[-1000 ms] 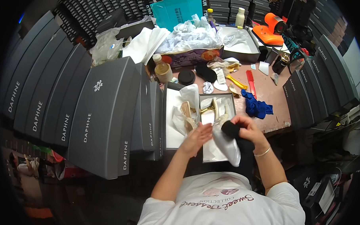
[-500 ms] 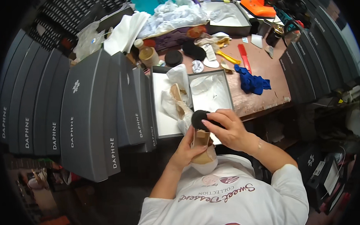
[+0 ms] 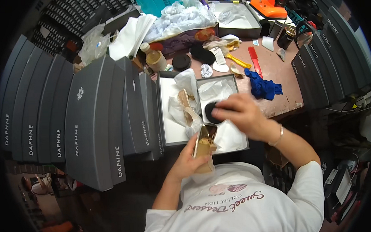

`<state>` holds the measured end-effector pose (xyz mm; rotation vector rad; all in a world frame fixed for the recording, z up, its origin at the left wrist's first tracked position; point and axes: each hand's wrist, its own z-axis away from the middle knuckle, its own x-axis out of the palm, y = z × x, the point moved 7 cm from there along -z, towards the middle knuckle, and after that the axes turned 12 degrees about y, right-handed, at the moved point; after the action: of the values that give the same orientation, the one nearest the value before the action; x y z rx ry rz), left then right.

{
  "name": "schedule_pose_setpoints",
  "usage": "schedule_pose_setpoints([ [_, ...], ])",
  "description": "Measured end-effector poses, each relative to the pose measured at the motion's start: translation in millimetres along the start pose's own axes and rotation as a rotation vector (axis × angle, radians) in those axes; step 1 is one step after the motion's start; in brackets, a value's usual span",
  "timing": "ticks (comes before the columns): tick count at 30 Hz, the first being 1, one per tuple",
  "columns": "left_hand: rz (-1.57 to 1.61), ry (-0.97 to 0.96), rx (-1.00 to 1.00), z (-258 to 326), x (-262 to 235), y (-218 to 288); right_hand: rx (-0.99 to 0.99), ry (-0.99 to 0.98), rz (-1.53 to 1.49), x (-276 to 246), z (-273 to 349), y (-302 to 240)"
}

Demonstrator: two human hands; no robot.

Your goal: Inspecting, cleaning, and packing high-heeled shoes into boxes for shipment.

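My left hand (image 3: pixel 185 162) is closed around a pale shoe (image 3: pixel 204 154) in front of my chest. A shiny gold surface shows at the shoe's upper end. Just above and to the right, my right hand (image 3: pixel 246 116), blurred by motion, grips a round black pad (image 3: pixel 210 112), held apart from the shoe. Beyond them an open grey shoebox (image 3: pixel 165 131) with a white inside lies at the table's near edge. In its left part is the other shoe (image 3: pixel 186 101), beige and partly wrapped in white tissue (image 3: pixel 188 81).
Grey shoeboxes (image 3: pixel 91 119) stand in a row on the left; more boxes (image 3: pixel 314 70) stand at the right. On the table lie a blue cloth (image 3: pixel 264 86), a red brush (image 3: pixel 254 61), a yellow-handled brush (image 3: pixel 238 61), a black round tin (image 3: pixel 181 62) and a bottle (image 3: pixel 154 59).
My right hand has lifted the black pad off the shoe, up and to the right. The shoe has turned in my left hand, so its gold surface now shows.
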<state>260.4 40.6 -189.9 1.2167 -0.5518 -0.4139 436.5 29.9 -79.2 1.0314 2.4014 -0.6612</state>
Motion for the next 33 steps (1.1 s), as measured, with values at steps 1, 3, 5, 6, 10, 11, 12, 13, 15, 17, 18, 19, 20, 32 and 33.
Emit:
schedule_pose_setpoints([
  [1,0.045,0.013,-0.048,0.3,-1.4,-2.5,-0.098,-0.082,-0.138,6.4,0.9,-29.8],
  [3,0.034,-0.040,-0.103,8.8,4.3,-4.6,-0.013,-0.233,0.056,23.5,23.7,0.5],
  [5,-0.095,-0.059,0.023,14.2,6.9,-5.3,0.126,-0.345,0.155,27.5,47.7,48.1],
  [6,-0.059,-0.044,0.009,10.5,1.8,-4.9,0.231,-0.132,0.126,16.0,49.2,50.0],
  [10,0.149,-0.052,-0.094,7.4,10.3,2.4,0.063,-0.028,-0.113,11.7,23.6,-37.9],
  [11,0.139,-0.006,-0.115,11.5,4.1,-5.9,0.078,-0.128,0.005,22.2,38.4,-18.5],
  [12,0.134,0.038,-0.121,10.5,0.1,-11.9,0.079,-0.227,0.133,28.1,59.4,17.2],
  [13,0.135,0.035,-0.095,9.4,-0.9,-6.9,0.164,-0.297,0.169,32.1,88.0,53.3],
  [15,0.147,0.044,-0.035,6.8,-2.1,4.5,0.275,-0.064,0.265,6.3,88.9,100.3],
  [17,0.104,0.031,-0.036,2.2,1.0,6.8,0.275,0.127,0.383,-24.3,60.1,134.8],
  [18,0.079,0.014,-0.032,-1.1,1.4,9.1,0.315,0.014,0.557,-21.6,55.8,144.4],
  [19,-0.032,-0.031,0.064,-1.7,1.7,11.5,0.322,0.069,0.470,-23.2,48.8,141.3],
  [20,-0.127,-0.050,0.074,0.9,8.4,25.7,0.318,0.117,0.377,-18.9,34.9,136.3],
  [32,-1.170,0.340,1.036,-31.7,40.9,132.4,1.502,0.142,-1.469,-15.8,173.9,7.9],
  [33,-1.185,0.269,0.911,-54.4,39.5,119.6,1.484,0.316,-1.366,-34.1,188.1,17.6],
])
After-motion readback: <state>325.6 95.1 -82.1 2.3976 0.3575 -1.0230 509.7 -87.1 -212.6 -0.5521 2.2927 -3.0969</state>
